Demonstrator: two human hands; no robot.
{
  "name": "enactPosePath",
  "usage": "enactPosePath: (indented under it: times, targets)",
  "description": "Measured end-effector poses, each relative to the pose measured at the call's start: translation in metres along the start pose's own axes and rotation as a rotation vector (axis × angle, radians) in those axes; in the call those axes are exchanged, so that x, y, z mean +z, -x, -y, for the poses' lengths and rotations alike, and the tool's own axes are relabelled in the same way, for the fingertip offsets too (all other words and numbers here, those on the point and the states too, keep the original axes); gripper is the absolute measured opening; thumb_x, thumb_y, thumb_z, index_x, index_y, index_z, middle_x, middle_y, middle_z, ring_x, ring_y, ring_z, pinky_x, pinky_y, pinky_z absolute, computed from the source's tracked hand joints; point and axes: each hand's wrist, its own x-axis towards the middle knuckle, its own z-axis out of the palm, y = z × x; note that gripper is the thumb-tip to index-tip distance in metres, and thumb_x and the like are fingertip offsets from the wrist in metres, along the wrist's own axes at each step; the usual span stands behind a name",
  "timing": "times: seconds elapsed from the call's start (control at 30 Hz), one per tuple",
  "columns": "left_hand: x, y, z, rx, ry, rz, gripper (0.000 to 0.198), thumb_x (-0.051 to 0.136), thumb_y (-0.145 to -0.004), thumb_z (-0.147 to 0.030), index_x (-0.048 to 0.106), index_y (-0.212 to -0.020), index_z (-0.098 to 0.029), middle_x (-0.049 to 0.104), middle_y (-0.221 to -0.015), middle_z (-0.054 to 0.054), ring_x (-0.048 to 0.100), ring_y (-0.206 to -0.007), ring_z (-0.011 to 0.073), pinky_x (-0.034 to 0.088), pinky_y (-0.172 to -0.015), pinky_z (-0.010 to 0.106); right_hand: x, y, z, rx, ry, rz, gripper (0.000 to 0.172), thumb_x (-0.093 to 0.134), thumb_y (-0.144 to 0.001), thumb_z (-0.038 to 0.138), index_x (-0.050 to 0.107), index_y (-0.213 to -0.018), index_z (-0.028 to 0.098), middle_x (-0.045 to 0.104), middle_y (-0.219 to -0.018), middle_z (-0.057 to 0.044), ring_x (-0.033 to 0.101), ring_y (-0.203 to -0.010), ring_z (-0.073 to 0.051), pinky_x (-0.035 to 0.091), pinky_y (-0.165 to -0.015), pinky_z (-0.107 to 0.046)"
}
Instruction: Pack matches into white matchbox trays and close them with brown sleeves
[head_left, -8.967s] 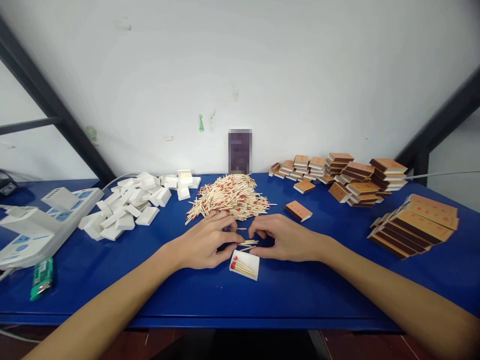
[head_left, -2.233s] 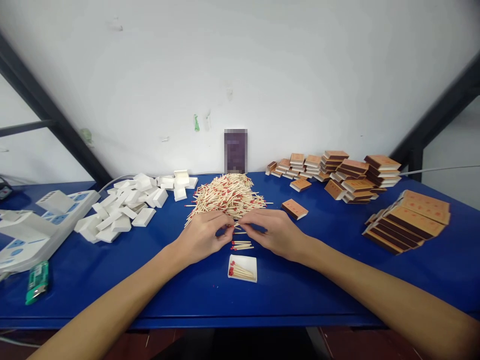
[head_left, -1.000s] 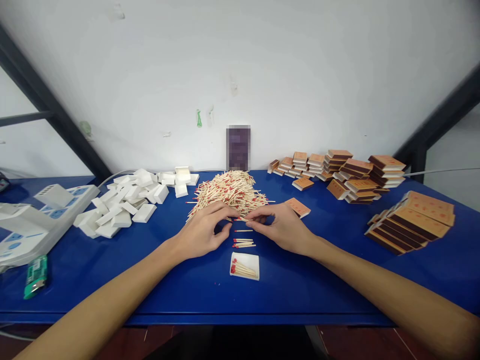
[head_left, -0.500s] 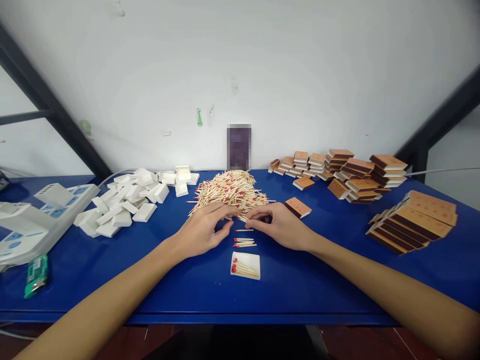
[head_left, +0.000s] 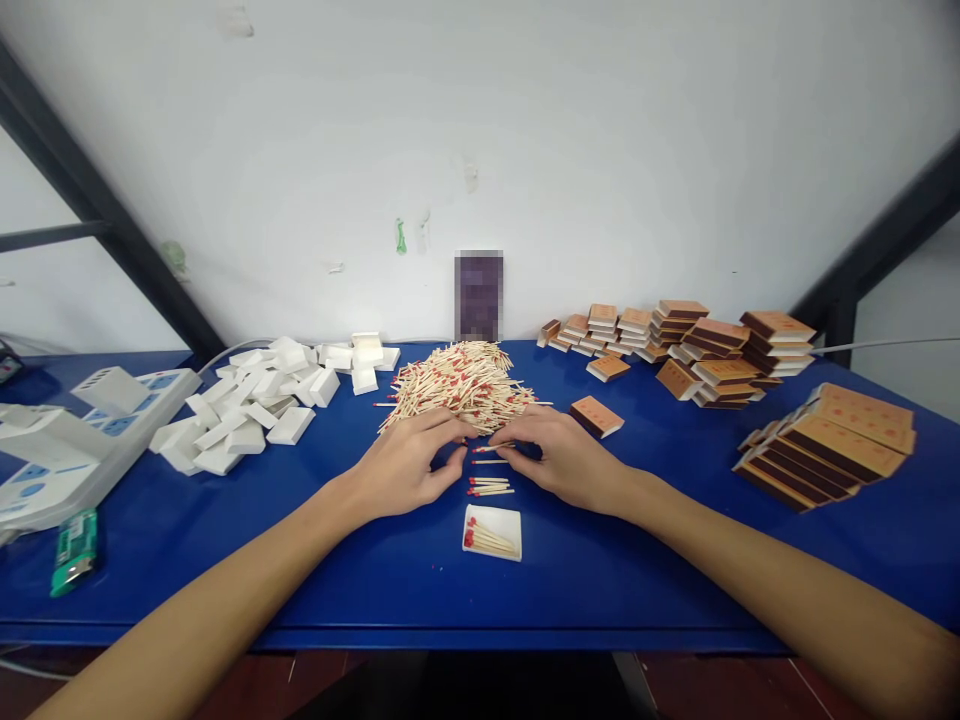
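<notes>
My right hand (head_left: 566, 455) pinches a match (head_left: 487, 449) whose red head points left. My left hand (head_left: 409, 462) is curled opposite, thumb and forefinger close together with a dark red match head (head_left: 463, 441) at their tips; most of that match is hidden. Both hands are at the near edge of a big heap of matches (head_left: 465, 385). Below the fingers one single match (head_left: 490, 462) lies flat. Closer to me is a small group of matches (head_left: 491, 487), then a white matchbox tray (head_left: 504, 520) with several matches inside, heads to the left.
White empty matchbox trays (head_left: 259, 395) are piled at left, beside a white power strip (head_left: 90, 450) and a green packet (head_left: 75, 550). Stacked brown matchboxes (head_left: 712, 345) stand at right, with more matchboxes (head_left: 832, 440) nearer. One matchbox (head_left: 597, 416) lies beyond my right hand.
My right hand has brought its match slightly right and level, above the single match. My left fingers have shifted slightly right. The tray and the grouped matches look unchanged.
</notes>
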Motion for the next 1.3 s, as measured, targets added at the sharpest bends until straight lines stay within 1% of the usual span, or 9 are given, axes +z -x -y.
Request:
enactPosePath:
  times: [0.13, 0.27, 0.57, 0.73, 0.9, 1.0, 1.13, 1.2, 1.3]
  targets:
    - [-0.004, 0.0, -0.003, 0.006, -0.031, 0.061, 0.024, 0.048, -0.09, -0.025, 0.064, -0.107, -0.017, 0.065, -0.095, 0.006, 0.062, -0.084, 0.018, 0.052, -0.072, 0.031, -0.001, 0.0, 0.004, -0.038, 0.026, 0.048, 0.014, 0.058, -0.089, 0.017, 0.071, -0.095, 0.019, 0.073, -0.086, -0.005, 0.063, -0.081, -0.019, 0.046, -0.078, -0.034]
    - [-0.007, 0.0, -0.004, -0.001, -0.057, 0.177, 0.029, 0.047, -0.091, -0.03, 0.064, -0.112, -0.017, 0.064, -0.098, 0.006, 0.063, -0.089, 0.0202, 0.052, -0.078, 0.033, -0.005, 0.001, 0.01, -0.035, 0.008, 0.099, 0.016, 0.057, -0.092, 0.022, 0.07, -0.099, 0.019, 0.072, -0.088, -0.005, 0.064, -0.084, -0.019, 0.046, -0.081, -0.034]
    - [-0.009, 0.0, -0.002, 0.013, -0.103, 0.287, 0.035, 0.049, -0.095, -0.044, 0.065, -0.113, -0.018, 0.064, -0.096, 0.006, 0.064, -0.086, 0.0192, 0.05, -0.073, 0.028, -0.013, 0.002, 0.015, -0.05, -0.063, 0.171, 0.018, 0.065, -0.088, 0.034, 0.07, -0.1, 0.021, 0.071, -0.092, -0.005, 0.064, -0.087, -0.019, 0.047, -0.082, -0.034]
    - [-0.008, -0.001, -0.002, 0.032, -0.095, 0.293, 0.039, 0.052, -0.094, -0.051, 0.067, -0.11, -0.019, 0.063, -0.093, 0.005, 0.064, -0.082, 0.0183, 0.048, -0.069, 0.027, -0.008, 0.001, 0.011, -0.042, -0.083, 0.166, 0.014, 0.066, -0.088, 0.029, 0.07, -0.1, 0.022, 0.071, -0.092, -0.004, 0.064, -0.087, -0.018, 0.047, -0.081, -0.032]
    - [-0.004, -0.001, -0.002, 0.011, -0.067, 0.287, 0.027, 0.053, -0.096, -0.039, 0.068, -0.106, -0.02, 0.062, -0.091, 0.004, 0.063, -0.082, 0.0165, 0.048, -0.071, 0.027, 0.0, 0.0, 0.011, -0.054, -0.078, 0.13, 0.011, 0.061, -0.089, 0.02, 0.07, -0.096, 0.019, 0.071, -0.087, -0.004, 0.064, -0.082, -0.017, 0.048, -0.078, -0.032]
    - [-0.003, -0.001, -0.002, 0.024, -0.071, 0.273, 0.023, 0.049, -0.097, -0.031, 0.068, -0.102, -0.019, 0.062, -0.09, 0.004, 0.062, -0.082, 0.0159, 0.048, -0.073, 0.027, -0.001, 0.001, 0.012, -0.059, -0.067, 0.129, 0.014, 0.058, -0.092, 0.022, 0.07, -0.098, 0.019, 0.071, -0.088, -0.004, 0.064, -0.084, -0.018, 0.049, -0.079, -0.033]
    - [-0.002, 0.0, -0.001, 0.03, -0.08, 0.261, 0.022, 0.049, -0.097, -0.029, 0.068, -0.101, -0.018, 0.062, -0.089, 0.004, 0.062, -0.083, 0.0167, 0.048, -0.074, 0.028, -0.004, 0.003, 0.01, -0.035, 0.003, 0.147, 0.02, 0.062, -0.09, 0.028, 0.068, -0.106, 0.018, 0.069, -0.101, -0.008, 0.063, -0.095, -0.022, 0.049, -0.085, -0.037]
    - [-0.001, 0.0, -0.001, 0.025, -0.074, 0.253, 0.022, 0.049, -0.097, -0.029, 0.067, -0.101, -0.018, 0.062, -0.09, 0.004, 0.062, -0.083, 0.0167, 0.048, -0.074, 0.028, -0.004, 0.003, 0.009, -0.027, 0.018, 0.157, 0.019, 0.062, -0.09, 0.03, 0.069, -0.103, 0.018, 0.067, -0.105, -0.009, 0.062, -0.097, -0.023, 0.048, -0.087, -0.039]
    - [0.0, -0.001, -0.001, 0.031, -0.063, 0.238, 0.021, 0.049, -0.096, -0.028, 0.066, -0.1, -0.017, 0.062, -0.092, 0.004, 0.062, -0.083, 0.0166, 0.049, -0.076, 0.028, -0.001, 0.002, 0.009, -0.025, 0.01, 0.163, 0.017, 0.055, -0.095, 0.028, 0.07, -0.095, 0.018, 0.066, -0.1, -0.008, 0.061, -0.093, -0.02, 0.048, -0.087, -0.037]
